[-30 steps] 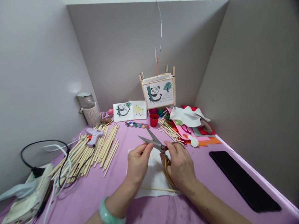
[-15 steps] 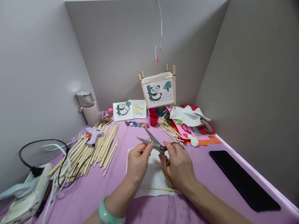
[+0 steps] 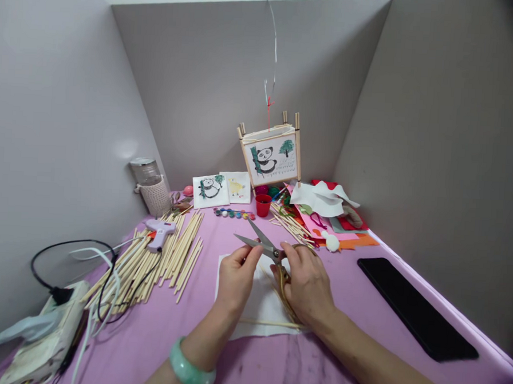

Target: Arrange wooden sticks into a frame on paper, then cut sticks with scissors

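Observation:
My right hand (image 3: 310, 281) is closed around the gold-coloured handles of a pair of scissors (image 3: 274, 253). The blades are spread apart and point up and to the left. At the lower blade, my left hand (image 3: 237, 274) pinches thumb against fingers. Whatever sits in that pinch is hidden by the fingers and the blade. Below both hands a white sheet (image 3: 261, 301) lies on the purple cloth, with a thin wooden stick (image 3: 271, 323) across its near part. Another stick slants partly behind the scissors.
Many wooden sticks (image 3: 184, 251) lie at left under a lilac glue gun (image 3: 162, 233), beside a power strip (image 3: 47, 330) and cables. Behind stand a panda-picture lantern (image 3: 273, 158), a red cup (image 3: 262, 206) and paints (image 3: 233, 214). A black phone (image 3: 418, 309) lies at right.
The hands and scissors hold nearly the same pose. The whole view has shifted very slightly.

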Demonstrator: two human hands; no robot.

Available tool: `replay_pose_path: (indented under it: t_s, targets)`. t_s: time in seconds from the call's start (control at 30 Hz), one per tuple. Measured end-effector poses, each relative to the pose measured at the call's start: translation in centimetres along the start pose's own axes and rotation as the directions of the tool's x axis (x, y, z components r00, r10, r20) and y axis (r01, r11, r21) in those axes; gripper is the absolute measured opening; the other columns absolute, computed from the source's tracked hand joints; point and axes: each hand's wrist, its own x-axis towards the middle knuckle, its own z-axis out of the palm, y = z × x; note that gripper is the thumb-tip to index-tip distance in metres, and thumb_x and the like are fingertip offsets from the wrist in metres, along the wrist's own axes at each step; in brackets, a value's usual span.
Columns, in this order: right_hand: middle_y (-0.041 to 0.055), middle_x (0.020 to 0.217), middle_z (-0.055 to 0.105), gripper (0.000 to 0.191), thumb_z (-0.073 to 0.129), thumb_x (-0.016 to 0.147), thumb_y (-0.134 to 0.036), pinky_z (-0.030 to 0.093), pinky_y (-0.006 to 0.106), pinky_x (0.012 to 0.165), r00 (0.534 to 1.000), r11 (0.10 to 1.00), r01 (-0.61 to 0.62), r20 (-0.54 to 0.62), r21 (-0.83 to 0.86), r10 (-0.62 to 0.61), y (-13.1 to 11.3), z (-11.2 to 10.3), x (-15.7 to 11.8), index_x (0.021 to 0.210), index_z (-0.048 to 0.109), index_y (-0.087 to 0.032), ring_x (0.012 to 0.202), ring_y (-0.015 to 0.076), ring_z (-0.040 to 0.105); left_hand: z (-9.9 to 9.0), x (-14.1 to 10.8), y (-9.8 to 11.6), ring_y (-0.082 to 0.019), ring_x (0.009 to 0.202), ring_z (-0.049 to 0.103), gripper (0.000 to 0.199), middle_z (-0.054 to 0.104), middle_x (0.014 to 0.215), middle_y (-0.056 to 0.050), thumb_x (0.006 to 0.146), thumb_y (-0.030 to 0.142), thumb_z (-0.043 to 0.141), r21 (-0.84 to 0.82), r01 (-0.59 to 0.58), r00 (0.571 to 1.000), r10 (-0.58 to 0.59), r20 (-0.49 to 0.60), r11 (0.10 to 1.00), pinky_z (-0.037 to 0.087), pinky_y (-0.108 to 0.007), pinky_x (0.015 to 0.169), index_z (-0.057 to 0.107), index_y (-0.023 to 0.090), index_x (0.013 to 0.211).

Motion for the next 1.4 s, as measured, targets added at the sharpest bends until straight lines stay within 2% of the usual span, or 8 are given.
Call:
replay_pose_path:
  t_s: [0.17,0.33,0.5,0.73,0.97,1.2,1.4]
  targets:
    - [0.0107,0.093,0.056,0.038,0.052,0.087,-0.030,0.039,0.037,0.078,1.000,1.000,0.024,0.008,0.020,-0.025,-0.1,0.1,-0.1,0.120,0.053,-0.013,0.088,0.0250,0.050,0.1,0.1,-0.1,-0.009,0.048,0.032,0.036,0.040,0.047,0.006,0.080,0.047,0.058,0.002,0.037,0.999,-0.037,-0.002,0.999,0.028,-0.022,0.049,0.061,0.015,0.065]
    - [0.0107,0.097,0.057,0.041,0.054,0.087,-0.037,0.040,0.037,0.077,1.000,0.996,-0.007,0.013,0.090,0.005,-0.1,0.2,-0.2,0.121,0.051,-0.013,0.090,0.0249,0.051,0.1,-0.2,0.2,-0.010,0.049,0.040,0.033,0.045,0.048,0.005,0.081,0.047,0.057,-0.056,-0.013,0.998,0.017,0.062,0.998,0.031,-0.022,0.050,0.062,0.016,0.069]
    - [0.0098,0.096,0.057,0.041,0.056,0.087,-0.038,0.040,0.037,0.077,1.000,0.995,-0.026,0.016,0.095,0.025,-0.1,0.2,-0.1,0.120,0.051,-0.014,0.089,0.0252,0.052,0.0,0.0,0.0,-0.011,0.052,0.044,0.034,0.047,0.048,0.003,0.081,0.046,0.057,-0.067,-0.025,0.997,0.030,0.065,0.997,0.032,-0.021,0.049,0.061,0.016,0.066]
    - [0.0108,0.097,0.057,0.044,0.057,0.086,-0.039,0.040,0.038,0.077,1.000,0.999,-0.001,-0.007,0.054,0.001,0.0,0.3,-0.1,0.121,0.052,-0.012,0.090,0.0260,0.051,-0.1,0.0,-0.2,-0.008,0.050,0.036,0.037,0.045,0.050,0.005,0.083,0.043,0.056,-0.035,-0.015,0.998,0.017,0.058,0.999,0.026,-0.020,0.047,0.052,0.016,0.058]
    - [0.0110,0.096,0.057,0.045,0.056,0.086,-0.040,0.041,0.038,0.077,1.000,0.998,0.001,-0.019,0.055,0.000,0.0,0.2,-0.2,0.121,0.052,-0.011,0.089,0.0257,0.052,0.0,-0.1,0.0,-0.008,0.051,0.033,0.033,0.049,0.056,0.005,0.083,0.043,0.056,-0.028,-0.008,0.999,0.010,0.052,1.000,0.025,-0.021,0.048,0.062,0.015,0.067]
    - [0.0115,0.096,0.057,0.046,0.057,0.086,-0.041,0.041,0.038,0.078,0.999,0.999,-0.018,-0.029,0.045,0.020,-0.1,0.1,0.0,0.120,0.053,-0.011,0.089,0.0262,0.052,0.2,0.0,-0.5,-0.009,0.048,0.034,0.035,0.042,0.047,0.006,0.081,0.047,0.058,-0.059,0.042,0.999,-0.041,0.025,0.997,0.027,-0.021,0.048,0.062,0.016,0.065]
    - [0.0111,0.097,0.057,0.046,0.059,0.085,-0.040,0.041,0.039,0.079,0.999,0.998,-0.023,0.025,0.052,0.021,0.1,0.2,-0.2,0.121,0.053,-0.012,0.091,0.0264,0.052,-0.1,0.5,-0.8,-0.009,0.045,0.033,0.033,0.038,0.043,0.007,0.080,0.046,0.059,-0.103,0.053,0.996,-0.045,0.078,0.993,0.028,-0.021,0.047,0.063,0.016,0.068]
